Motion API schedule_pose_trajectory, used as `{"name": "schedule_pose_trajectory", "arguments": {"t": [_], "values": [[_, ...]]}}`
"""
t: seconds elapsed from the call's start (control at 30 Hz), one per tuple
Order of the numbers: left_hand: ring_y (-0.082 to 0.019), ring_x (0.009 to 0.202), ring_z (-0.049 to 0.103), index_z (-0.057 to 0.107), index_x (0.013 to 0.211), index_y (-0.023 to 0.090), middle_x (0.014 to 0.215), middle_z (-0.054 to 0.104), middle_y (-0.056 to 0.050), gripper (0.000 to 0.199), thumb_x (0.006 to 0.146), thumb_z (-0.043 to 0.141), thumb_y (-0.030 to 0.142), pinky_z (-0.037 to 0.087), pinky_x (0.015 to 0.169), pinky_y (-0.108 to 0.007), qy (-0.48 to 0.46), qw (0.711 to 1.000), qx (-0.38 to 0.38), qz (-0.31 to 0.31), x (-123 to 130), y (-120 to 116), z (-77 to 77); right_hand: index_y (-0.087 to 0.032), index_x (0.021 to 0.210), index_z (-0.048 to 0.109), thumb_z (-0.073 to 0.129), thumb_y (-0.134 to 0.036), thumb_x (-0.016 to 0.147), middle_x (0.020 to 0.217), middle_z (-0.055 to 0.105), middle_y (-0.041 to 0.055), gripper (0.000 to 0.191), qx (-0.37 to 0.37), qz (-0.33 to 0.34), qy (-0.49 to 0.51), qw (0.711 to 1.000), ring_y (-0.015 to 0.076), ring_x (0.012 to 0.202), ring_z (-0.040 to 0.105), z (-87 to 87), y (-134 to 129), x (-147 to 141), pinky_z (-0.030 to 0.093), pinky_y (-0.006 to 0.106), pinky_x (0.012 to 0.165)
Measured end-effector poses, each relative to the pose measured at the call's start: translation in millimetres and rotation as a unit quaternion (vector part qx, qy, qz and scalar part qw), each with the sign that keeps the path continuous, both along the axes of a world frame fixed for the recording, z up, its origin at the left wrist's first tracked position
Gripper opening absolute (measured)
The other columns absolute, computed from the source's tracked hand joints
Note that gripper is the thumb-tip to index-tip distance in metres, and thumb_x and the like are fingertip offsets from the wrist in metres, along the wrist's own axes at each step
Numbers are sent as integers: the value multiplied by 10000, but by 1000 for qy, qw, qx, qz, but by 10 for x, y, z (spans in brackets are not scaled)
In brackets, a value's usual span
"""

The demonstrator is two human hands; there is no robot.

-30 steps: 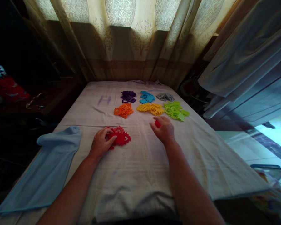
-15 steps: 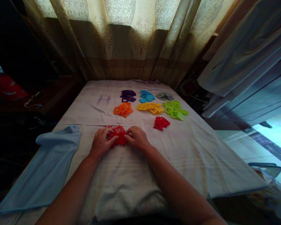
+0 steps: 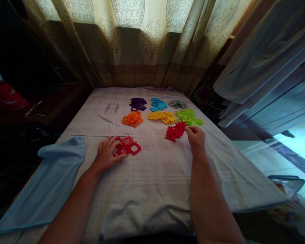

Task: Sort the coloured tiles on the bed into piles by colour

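Note:
Several red toothed pieces, joined together (image 3: 128, 146), lie flat on the cloth-covered table (image 3: 157, 176). My left hand (image 3: 108, 152) rests at their left edge, fingers spread, touching them. Farther right is a small red pile (image 3: 174, 133). My right hand (image 3: 194, 135) pinches a red piece at that pile's right side, the piece tilted up off the cloth. Behind are an orange pile (image 3: 132, 119), a yellow pile (image 3: 162, 117) and a lime green pile (image 3: 189, 117).
Purple (image 3: 138, 104), light blue (image 3: 158, 104) and grey (image 3: 178, 104) piles form the far row. A blue cloth (image 3: 56, 179) hangs over the table's left side. Curtains (image 3: 147, 51) stand behind the table, and fabric (image 3: 256, 51) hangs at the right.
My right hand has left the joined red pieces and moved right and away to the small red pile, taking hold of a piece there. My left hand has stayed by the joined pieces, its fingers more spread.

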State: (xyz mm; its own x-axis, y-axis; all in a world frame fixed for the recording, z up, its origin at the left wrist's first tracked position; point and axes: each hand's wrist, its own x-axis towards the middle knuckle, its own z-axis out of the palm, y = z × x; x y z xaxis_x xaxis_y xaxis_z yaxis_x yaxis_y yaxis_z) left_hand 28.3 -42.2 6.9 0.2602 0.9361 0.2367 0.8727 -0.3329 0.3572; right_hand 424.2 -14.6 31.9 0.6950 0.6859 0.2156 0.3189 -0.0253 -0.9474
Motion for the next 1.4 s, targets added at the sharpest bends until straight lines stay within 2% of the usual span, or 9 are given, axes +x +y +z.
{"name": "schedule_pose_trajectory", "arguments": {"t": [0.13,0.4,0.6,0.83,1.03,1.17,1.3,1.4], "values": [[-384,1431,337,632,1191,235,1503,464,-154,619,697,709,601,227,1149,-624,20,1000,-13,-6,-12,-4,-10,-189,704,671,649,-473,633,673,690,39,293,-3,-27,-5,1000,201,672,625,-142,47,79,499,328,678],[-369,1412,371,643,1157,252,1471,502,-130,534,722,693,558,246,1143,-616,15,1000,0,-16,-3,-14,-22,-185,724,698,619,-492,656,718,723,60,325,-32,-41,-25,998,232,720,649,-272,91,94,512,346,702],[-362,1403,398,627,1239,248,1457,528,-124,537,762,661,492,251,1145,-621,11,999,2,-38,23,-37,39,-178,792,734,558,-426,690,802,747,90,321,-54,-39,-43,997,256,793,662,-273,60,61,513,359,751],[-320,1332,499,589,1299,269,1368,619,-88,554,772,659,424,310,1144,-549,-13,998,27,-54,57,-58,63,-163,858,747,541,-401,697,824,753,92,353,-41,-20,-55,997,246,763,659,-289,70,37,521,360,754],[-284,1234,585,554,1348,293,1323,655,-62,556,804,618,388,308,1154,-538,-29,998,30,-50,66,-63,83,-155,891,740,464,-326,757,922,741,120,351,-24,-32,-184,982,256,881,651,-145,5,-158,497,397,867],[-259,1187,616,564,1341,282,1297,672,-52,483,868,531,376,356,1139,-490,-59,995,49,-58,78,-58,82,-185,910,723,462,-284,816,953,724,105,295,7,44,-263,964,255,967,629,-10,-72,-460,461,414,949],[-243,1081,666,574,1329,248,1195,717,-60,459,902,469,378,481,1026,-416,-99,993,60,-25,107,-78,89,-212,917,719,475,-248,862,965,721,92,252,29,161,-311,936,244,989,622,48,-164,-852,453,394,962],[-219,1018,690,559,1338,247,1135,732,-46,460,912,481,399,533,940,-352,-129,990,56,0,155,-113,106,-206,977,720,509,-273,891,970,722,88,237,41,265,-335,903,227,979,632,54,-254,-1133,460,357,945]]}}
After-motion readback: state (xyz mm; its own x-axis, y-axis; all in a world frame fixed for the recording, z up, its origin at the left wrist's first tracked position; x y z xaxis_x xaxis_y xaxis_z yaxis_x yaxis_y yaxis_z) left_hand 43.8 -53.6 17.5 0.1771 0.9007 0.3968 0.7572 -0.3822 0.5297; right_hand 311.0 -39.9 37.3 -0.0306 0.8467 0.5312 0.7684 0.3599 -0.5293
